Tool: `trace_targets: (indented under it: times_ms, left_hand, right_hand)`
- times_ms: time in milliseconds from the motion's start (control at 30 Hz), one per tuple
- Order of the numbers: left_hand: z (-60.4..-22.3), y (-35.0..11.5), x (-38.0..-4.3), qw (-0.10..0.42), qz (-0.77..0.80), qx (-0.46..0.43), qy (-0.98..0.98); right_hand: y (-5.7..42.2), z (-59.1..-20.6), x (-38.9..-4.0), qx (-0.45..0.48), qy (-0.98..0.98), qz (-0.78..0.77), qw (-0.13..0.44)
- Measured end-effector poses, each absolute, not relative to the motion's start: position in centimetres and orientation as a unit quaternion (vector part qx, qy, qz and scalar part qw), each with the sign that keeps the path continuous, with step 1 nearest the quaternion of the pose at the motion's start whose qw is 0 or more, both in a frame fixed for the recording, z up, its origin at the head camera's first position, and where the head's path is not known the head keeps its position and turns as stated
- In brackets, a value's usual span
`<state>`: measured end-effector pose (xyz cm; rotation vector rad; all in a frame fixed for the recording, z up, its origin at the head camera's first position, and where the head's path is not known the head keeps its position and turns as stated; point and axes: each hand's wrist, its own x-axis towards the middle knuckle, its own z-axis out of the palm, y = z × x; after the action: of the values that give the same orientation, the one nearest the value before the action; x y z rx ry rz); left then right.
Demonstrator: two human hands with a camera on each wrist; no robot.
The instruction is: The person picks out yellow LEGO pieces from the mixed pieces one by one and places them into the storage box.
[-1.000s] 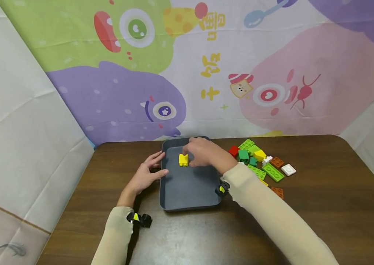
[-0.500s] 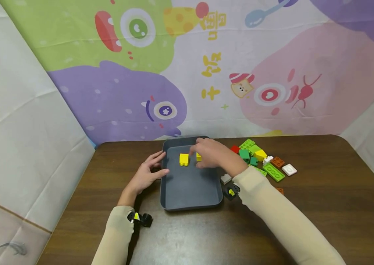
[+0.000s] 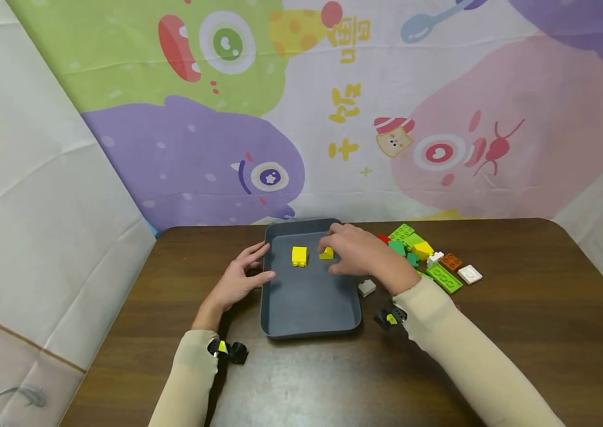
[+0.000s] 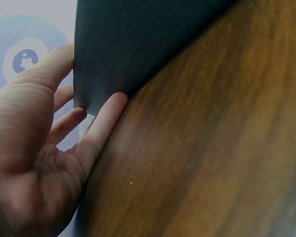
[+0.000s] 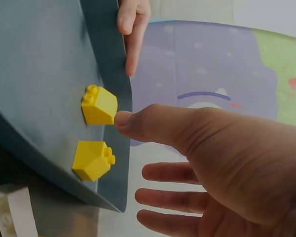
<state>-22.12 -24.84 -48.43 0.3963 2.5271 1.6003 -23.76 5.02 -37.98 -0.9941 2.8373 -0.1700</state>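
Head view: left hand [image 3: 234,284], fingers spread, rests against the left rim of a grey tray [image 3: 309,308], long axis running away from the person. In it, left yellow block [image 3: 299,256], then, apart, right yellow block [image 3: 326,255], no clear long axis, just leftward of the nearer right hand [image 3: 360,252]; its fingers are parted, holding nothing, contact unclear. Farther right, loose bricks [image 3: 423,250] on the surface [image 3: 520,332].
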Motion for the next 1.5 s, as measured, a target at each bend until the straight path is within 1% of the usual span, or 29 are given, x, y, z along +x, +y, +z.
trace_targets:
  times_ms: [500,733,1067,1300,1500]
  left_hand:
    - [-48.7,-24.9,-22.3,0.062,0.526,0.133,0.838]
    - [-48.7,-24.8,-22.2,0.065,0.523,0.131,0.840]
    - [-48.8,-24.9,-22.3,0.063,0.520,0.133,0.841]
    - [-48.7,-24.9,-22.1,0.061,0.521,0.133,0.841]
    - [-48.8,-25.0,-22.3,0.063,0.523,0.134,0.840]
  right_hand:
    - [7.9,-37.9,-23.3,-0.313,0.946,-0.066,0.043]
    - [9.7,-38.4,-23.5,-0.301,0.950,-0.067,0.052]
    - [11.3,-38.0,-23.8,-0.303,0.948,-0.077,0.059]
    - [11.3,-37.8,-23.8,-0.302,0.948,-0.075,0.068]
    - [11.0,-38.4,-24.0,-0.292,0.950,-0.072,0.086]
